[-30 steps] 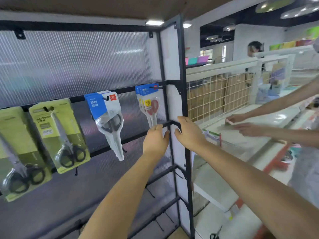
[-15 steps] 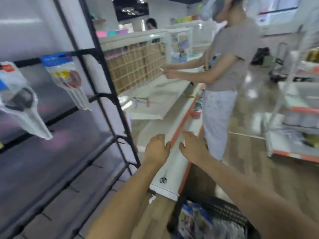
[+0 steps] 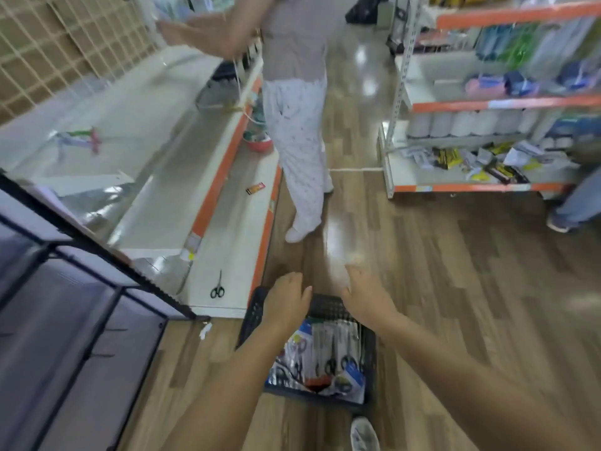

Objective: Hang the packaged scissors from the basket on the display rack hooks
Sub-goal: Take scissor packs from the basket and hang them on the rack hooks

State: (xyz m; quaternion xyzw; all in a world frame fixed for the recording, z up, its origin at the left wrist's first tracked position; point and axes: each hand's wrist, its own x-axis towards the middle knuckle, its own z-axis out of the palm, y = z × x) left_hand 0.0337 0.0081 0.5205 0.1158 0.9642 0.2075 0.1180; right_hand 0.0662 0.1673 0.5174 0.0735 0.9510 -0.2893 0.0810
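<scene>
A black plastic basket [image 3: 369, 362] sits on the wooden floor below me, filled with several packaged scissors [image 3: 328, 356]. My left hand [image 3: 286, 302] hovers over the basket's far left rim, fingers loosely curled and holding nothing. My right hand [image 3: 366, 296] hovers over the far right rim, fingers spread and empty. The black display rack [image 3: 84, 255] fills the lower left; its hooks and hung packs are out of view.
A white and orange low shelf [image 3: 227, 229] stands left of the basket, with loose black scissors [image 3: 217, 289] on it. Another person in white trousers [image 3: 302, 151] stands ahead. A stocked shelf unit [image 3: 487, 105] stands at right. My shoe [image 3: 364, 434] is by the basket.
The view has swung from the rack, down and right to the floor basket. Both hands left the rack's bar and dropped to just above the basket, still empty.
</scene>
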